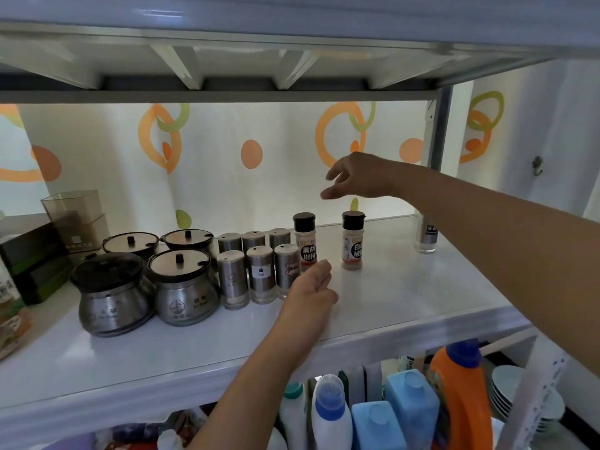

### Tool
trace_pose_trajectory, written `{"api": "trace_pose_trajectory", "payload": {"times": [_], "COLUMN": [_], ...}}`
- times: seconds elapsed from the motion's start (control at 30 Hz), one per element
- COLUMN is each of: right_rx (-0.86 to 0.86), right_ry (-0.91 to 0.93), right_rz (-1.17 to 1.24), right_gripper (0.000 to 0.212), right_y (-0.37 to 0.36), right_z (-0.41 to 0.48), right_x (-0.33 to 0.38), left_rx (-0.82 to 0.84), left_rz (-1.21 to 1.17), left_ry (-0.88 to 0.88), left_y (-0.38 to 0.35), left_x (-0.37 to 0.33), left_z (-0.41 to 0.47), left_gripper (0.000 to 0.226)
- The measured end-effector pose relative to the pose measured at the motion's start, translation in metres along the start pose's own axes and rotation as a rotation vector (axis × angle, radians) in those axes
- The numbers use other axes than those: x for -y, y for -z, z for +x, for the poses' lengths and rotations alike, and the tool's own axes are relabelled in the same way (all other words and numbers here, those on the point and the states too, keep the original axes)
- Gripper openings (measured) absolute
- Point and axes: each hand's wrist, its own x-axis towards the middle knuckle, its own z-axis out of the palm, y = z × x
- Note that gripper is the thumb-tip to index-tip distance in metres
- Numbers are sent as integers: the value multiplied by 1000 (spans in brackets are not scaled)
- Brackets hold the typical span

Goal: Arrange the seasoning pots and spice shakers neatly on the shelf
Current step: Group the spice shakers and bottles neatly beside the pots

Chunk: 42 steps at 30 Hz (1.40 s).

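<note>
On the white shelf (pixel 406 287) several steel seasoning pots (pixel 185 293) stand at the left, with two rows of steel spice shakers (pixel 261 274) beside them. A black-capped pepper bottle (pixel 305 237) stands right of the shakers, and a second one (pixel 353 240) stands apart further right. A clear shaker (pixel 426 237) sits at the far right, partly hidden by my right arm. My left hand (pixel 311 285) rests open on the shelf beside the front right shaker. My right hand (pixel 357 177) hovers open above the two pepper bottles, holding nothing.
Dark boxes (pixel 35 261) and a clear square container (pixel 76 219) stand at the shelf's left. A patterned curtain hangs behind. The upper shelf is close overhead. Below are detergent bottles (pixel 457 401) and stacked plates (pixel 509 397).
</note>
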Motion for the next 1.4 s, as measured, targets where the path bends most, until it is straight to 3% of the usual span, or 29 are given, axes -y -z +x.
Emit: {"api": "trace_pose_trajectory", "payload": {"times": [0.23,0.33,0.6,0.73,0.87,1.23,1.4], "right_rx": [-417,-494,-258,-246,-271,-321,-229], "right_ry": [-130,-196,-327,-309,-272,-193,-95], "right_rz": [563,685,631,669,524,377,467], "right_gripper": [67,70,86,69,46,30,40], "right_y": [-31,-64,-116,-123,-125,-144,-145], "right_z": [-39,-54,-56,-52,-48,-72,-80], "right_x": [-21,-37,-67,-67,-63,-30,-23], "left_rx": [-4,-9,-13,-30,-38,-128,-114], "left_rz": [-4,-10,-5,10,10,143,67], "left_ry": [-20,-13,-27,-39,-34,-107,-84], "left_y": [1,1,1,0,1,6,15], "left_x": [2,2,-1,-1,-2,1,-1], "left_z": [0,1,-2,-2,-3,-22,-26], "left_gripper": [64,64,66,64,64,61,56]}}
